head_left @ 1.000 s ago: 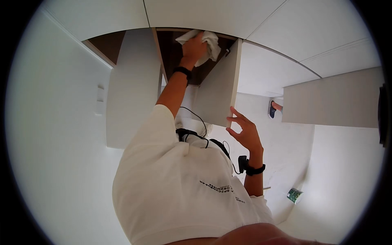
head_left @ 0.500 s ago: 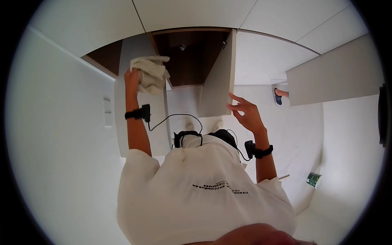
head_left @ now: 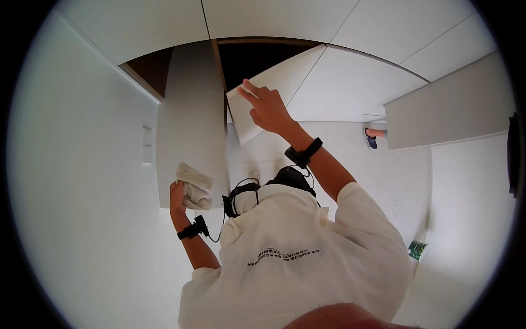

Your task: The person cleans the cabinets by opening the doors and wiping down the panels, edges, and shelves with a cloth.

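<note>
Watching from far off, I see that the flat, pale grey cupboard door [head_left: 296, 74] has swung inward, so it now hides more of the dark brown wooden cupboard [head_left: 249, 59]. A moment ago it stood wider open. My bare right hand [head_left: 271, 111] is up by the door's free edge, with two fingers poking out, a little apart, and the rest curled in. It grips nothing, and I can't tell if the fingertips touch the edge. My bare left hand [head_left: 176, 197] has come down low, its fingers holding the crumpled, cream-coloured cloth [head_left: 195, 189]. That means the cloth is out of the cupboard and well apart from the moving door. It is by the near end of a tall, pale grey panel [head_left: 192, 120]; I can't tell if they touch.

The cloth looks soft and floppy, with bumpy folds and one corner sticking up. The door and panel look hard and smooth, with long edges. Each wrist has a black band with a small boxy bit on it. Off to the right is another person's foot in a dark blue shoe [head_left: 371, 140].
</note>
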The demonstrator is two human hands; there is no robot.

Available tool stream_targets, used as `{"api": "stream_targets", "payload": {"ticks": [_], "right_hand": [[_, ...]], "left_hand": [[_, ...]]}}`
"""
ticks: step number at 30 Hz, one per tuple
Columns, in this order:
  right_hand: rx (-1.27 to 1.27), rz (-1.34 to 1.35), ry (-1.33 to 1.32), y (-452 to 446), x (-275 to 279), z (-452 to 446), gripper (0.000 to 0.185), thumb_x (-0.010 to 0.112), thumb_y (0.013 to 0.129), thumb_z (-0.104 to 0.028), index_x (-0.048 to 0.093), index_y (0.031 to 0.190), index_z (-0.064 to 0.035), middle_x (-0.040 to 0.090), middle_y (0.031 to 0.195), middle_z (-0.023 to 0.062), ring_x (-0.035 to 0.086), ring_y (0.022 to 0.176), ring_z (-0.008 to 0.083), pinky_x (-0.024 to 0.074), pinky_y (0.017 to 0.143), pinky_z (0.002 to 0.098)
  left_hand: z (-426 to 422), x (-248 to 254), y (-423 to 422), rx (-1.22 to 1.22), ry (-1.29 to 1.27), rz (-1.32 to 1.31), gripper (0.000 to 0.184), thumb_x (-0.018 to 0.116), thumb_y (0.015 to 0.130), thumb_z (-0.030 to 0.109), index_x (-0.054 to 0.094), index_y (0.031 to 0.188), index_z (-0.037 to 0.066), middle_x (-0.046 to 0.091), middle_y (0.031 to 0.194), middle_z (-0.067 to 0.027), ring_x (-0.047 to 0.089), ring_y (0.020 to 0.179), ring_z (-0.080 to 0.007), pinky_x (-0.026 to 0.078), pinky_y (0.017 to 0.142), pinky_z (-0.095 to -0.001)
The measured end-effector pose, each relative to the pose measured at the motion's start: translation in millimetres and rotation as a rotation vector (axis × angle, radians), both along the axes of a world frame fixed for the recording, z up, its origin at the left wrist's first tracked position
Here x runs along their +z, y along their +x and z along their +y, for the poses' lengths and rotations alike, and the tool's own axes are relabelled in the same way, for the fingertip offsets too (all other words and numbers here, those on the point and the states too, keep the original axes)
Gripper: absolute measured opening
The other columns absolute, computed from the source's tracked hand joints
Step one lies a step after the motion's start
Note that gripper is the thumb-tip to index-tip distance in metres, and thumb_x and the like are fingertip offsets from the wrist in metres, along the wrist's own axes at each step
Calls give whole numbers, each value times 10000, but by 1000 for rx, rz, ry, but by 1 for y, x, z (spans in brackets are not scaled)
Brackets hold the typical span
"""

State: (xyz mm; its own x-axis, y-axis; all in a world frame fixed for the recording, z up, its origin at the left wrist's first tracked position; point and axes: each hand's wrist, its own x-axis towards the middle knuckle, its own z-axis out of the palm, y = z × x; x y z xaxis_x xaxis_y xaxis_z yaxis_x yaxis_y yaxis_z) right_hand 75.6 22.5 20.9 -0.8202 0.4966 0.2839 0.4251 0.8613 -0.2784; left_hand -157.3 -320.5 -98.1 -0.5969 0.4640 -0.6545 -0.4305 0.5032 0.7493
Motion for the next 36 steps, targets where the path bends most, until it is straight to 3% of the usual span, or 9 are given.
{"api": "stream_targets", "payload": {"ticks": [6, 10, 13, 17, 20, 24, 26, 30, 36], "right_hand": [[-73, -226, 158, -64, -3, 40, 794, 614, 819, -112, 329, 1556, -179, 281, 1640, 81, 621, 908, 243, 487, 729, 416], [-121, -294, 250, -87, -4, 57, 856, 613, 787, -111, 289, 1576, -187, 247, 1652, 99, 668, 822, 256, 513, 636, 392], [-175, -324, 214, -110, 0, 64, 897, 615, 764, -110, 266, 1586, -189, 227, 1659, 96, 696, 781, 279, 529, 597, 386], [-223, -325, -163, -135, 19, 62, 860, 531, 838, -98, 161, 1609, -191, 73, 1686, 94, 621, 1199, 348, 549, 912, 474], [-158, -174, -271, -137, 1, 81, 882, 520, 830, -80, 128, 1615, -170, 38, 1684, 128, 576, 1256, 366, 540, 940, 446], [25, 482, -181, -101, -47, 112, 596, 468, 786, 71, 435, 1365, -68, 322, 1576, 206, 586, 1195, 416, 542, 923, 432], [65, 532, -357, -68, -56, 96, 474, 449, 759, 122, 475, 1188, -79, 486, 1393, 197, 615, 1108, 397, 535, 915, 414], [193, 298, -533, 14, -80, 99, 450, 460, 777, 111, 529, 1169, -98, 537, 1233, 159, 638, 990, 340, 523, 881, 411], [-176, 129, -988, 156, -119, 149, 450, 513, 871, 20, 508, 1301, -112, 660, 1198, 95, 673, 891, 201, 536, 728, 345]], "left_hand": [[13, 28, 30, 85, 22, 63, 411, 570, 990, 300, 637, 1217, -36, 701, 1121, -115, 662, 1015, -211, 512, 899, -336], [25, 26, 29, -132, 151, 32, 492, 577, 991, 308, 529, 1343, -32, 649, 1233, -125, 639, 1102, -228, 518, 917, -349], [36, 51, 42, -62, 313, 44, 387, 581, 989, 277, 657, 1195, -41, 713, 1084, -73, 661, 981, -164, 502, 873, -285], [41, 58, 40, 18, 295, 108, 487, 521, 1012, 382, 595, 1299, -4, 653, 1216, -79, 593, 1119, -181, 457, 961, -324], [74, 34, 16, 85, 294, 84, 589, 444, 1022, 487, 524, 1387, 32, 577, 1333, -77, 502, 1245, -197, 396, 1041, -354], [176, 55, 4, -4, 382, 123, 623, 402, 1025, 518, 474, 1434, 53, 540, 1382, -68, 495, 1246, -213, 391, 1050, -362], [223, 69, 3, -61, 366, 124, 612, 385, 1033, 495, 443, 1460, 60, 533, 1395, -73, 515, 1237, -220, 399, 1048, -358], [335, 59, 6, -39, 431, 52, 627, 380, 1032, 493, 425, 1476, 52, 531, 1400, -113, 510, 1259, -252, 394, 1067, -369], [450, 109, 82, -258, 493, 237, 730, 414, 1010, 544, 398, 1470, -22, 508, 1412, -189, 481, 1290, -309, 373, 1089, -396]]}}
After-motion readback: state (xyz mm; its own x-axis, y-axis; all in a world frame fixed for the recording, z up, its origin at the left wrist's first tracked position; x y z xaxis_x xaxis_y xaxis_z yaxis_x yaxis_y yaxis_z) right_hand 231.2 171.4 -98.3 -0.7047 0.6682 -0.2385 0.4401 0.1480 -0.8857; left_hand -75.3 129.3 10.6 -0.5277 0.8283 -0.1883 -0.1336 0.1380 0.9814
